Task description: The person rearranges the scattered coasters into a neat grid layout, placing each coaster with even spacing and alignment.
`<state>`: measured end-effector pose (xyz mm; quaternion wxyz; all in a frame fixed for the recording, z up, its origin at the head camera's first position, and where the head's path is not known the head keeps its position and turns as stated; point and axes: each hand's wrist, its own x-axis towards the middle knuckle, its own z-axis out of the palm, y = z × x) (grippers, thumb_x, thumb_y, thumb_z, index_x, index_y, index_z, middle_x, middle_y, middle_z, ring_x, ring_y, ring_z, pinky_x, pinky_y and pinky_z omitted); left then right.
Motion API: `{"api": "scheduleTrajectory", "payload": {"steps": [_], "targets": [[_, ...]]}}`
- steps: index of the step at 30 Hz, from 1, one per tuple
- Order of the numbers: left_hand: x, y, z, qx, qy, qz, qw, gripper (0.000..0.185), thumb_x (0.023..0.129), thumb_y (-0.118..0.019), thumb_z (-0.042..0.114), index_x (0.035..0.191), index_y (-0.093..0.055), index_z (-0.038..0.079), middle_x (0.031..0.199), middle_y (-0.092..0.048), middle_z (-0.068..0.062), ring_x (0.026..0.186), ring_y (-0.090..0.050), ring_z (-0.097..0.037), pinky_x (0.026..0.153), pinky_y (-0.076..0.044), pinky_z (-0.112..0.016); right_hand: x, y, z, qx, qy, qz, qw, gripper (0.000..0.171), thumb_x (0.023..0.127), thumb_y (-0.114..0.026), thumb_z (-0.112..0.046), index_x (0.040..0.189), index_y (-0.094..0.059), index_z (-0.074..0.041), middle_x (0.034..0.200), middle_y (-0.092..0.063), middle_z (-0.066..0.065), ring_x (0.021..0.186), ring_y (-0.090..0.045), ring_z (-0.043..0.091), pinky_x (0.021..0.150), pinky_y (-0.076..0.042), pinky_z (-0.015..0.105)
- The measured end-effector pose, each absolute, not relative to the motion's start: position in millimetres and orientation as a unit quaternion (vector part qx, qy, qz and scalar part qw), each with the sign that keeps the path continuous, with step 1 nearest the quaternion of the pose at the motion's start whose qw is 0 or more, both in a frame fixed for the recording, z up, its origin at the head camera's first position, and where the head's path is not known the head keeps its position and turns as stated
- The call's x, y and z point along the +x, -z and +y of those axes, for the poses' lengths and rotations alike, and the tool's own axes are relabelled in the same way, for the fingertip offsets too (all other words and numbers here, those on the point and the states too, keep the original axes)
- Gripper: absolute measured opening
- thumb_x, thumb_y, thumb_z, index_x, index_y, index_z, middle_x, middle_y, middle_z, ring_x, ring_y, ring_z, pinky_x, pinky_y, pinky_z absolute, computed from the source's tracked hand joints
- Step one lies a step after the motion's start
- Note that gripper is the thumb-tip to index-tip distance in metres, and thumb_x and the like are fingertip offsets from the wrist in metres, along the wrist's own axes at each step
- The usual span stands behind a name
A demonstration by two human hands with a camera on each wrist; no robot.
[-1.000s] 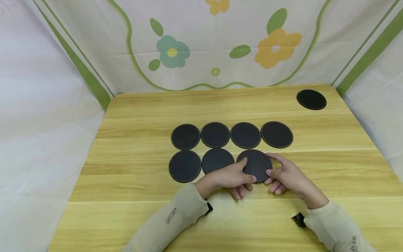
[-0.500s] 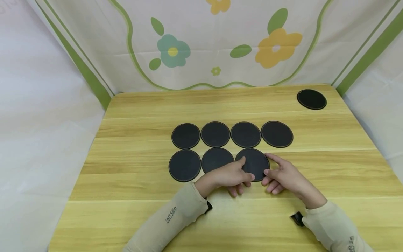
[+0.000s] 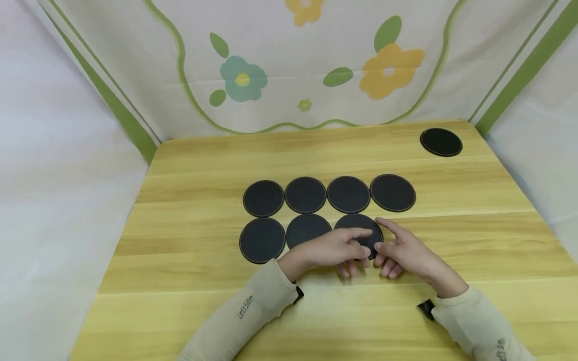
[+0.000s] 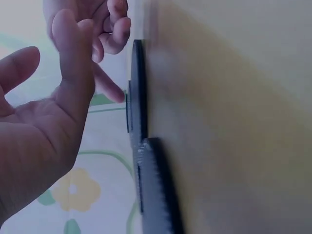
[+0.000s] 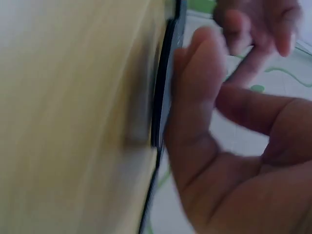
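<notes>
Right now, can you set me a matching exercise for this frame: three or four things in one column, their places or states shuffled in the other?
Things:
1. lone coaster
2. third front coaster
3. left hand
4. front-left coaster

Places or states:
A. lies untouched at the left end of the front row
B. lies between both hands
C. lies apart, at the table's far right corner
D. reaches over from the left, fingers relaxed

Pairs: 1-C, 2-B, 3-D, 4-A
</notes>
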<state>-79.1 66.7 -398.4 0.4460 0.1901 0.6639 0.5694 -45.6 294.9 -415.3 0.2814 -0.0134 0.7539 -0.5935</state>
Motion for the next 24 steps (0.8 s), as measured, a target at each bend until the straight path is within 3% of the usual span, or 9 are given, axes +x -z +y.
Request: {"api": "scheduleTrajectory", "payload": {"steps": [5,12,17,20,24], "targets": [[-95,384,72,0.238,-0.578,0.675,0.392,0.04,0.105,-0.055,0.011,0.144,-0.054,0.003,0.096,-0.072,-0.008,0.066,-0.063,-0.018,0.062,-0.058,-0.031,-49,401,298,-0.047,0.566,0.787,0.241,0.064,0.103,-0.055,-0.006,0.158,-0.021,0.002,0.083,-0.068,0.022,0.064,-0.067,0.034,0.057,-0.059,0.041],[-137,358,94,0.274,-0.574,0.707,0.308,0.031,0.106,-0.053,0.01,0.135,-0.062,0.004,0.1,-0.07,-0.014,0.071,-0.065,-0.021,0.067,-0.06,-0.038,-70,370,312,-0.076,0.491,0.854,0.157,0.047,0.105,-0.054,-0.009,0.148,-0.042,0.004,0.088,-0.069,0.018,0.073,-0.069,0.03,0.062,-0.06,0.039],[-176,348,120,0.23,-0.596,0.715,0.283,0.028,0.107,-0.052,0.011,0.132,-0.064,0.004,0.101,-0.07,-0.012,0.071,-0.064,-0.022,0.067,-0.059,-0.038,-97,351,327,-0.045,0.433,0.892,0.123,0.045,0.107,-0.051,-0.018,0.146,-0.045,0.004,0.095,-0.069,0.017,0.079,-0.07,0.03,0.066,-0.06,0.038],[-202,349,137,0.192,-0.605,0.724,0.27,0.026,0.106,-0.052,0.009,0.127,-0.067,0.006,0.096,-0.07,-0.009,0.069,-0.064,-0.022,0.062,-0.058,-0.032,-120,346,338,-0.02,0.409,0.905,0.112,0.046,0.108,-0.049,-0.02,0.146,-0.044,0.005,0.102,-0.067,0.02,0.082,-0.07,0.031,0.067,-0.06,0.038],[-233,356,153,0.145,-0.622,0.723,0.264,0.024,0.106,-0.05,0.008,0.123,-0.067,0.007,0.091,-0.069,-0.009,0.068,-0.063,-0.023,0.067,-0.059,-0.035,-154,349,355,0.001,0.383,0.919,0.089,0.048,0.108,-0.047,-0.024,0.145,-0.045,0.007,0.112,-0.063,0.028,0.084,-0.069,0.032,0.067,-0.06,0.039]]}}
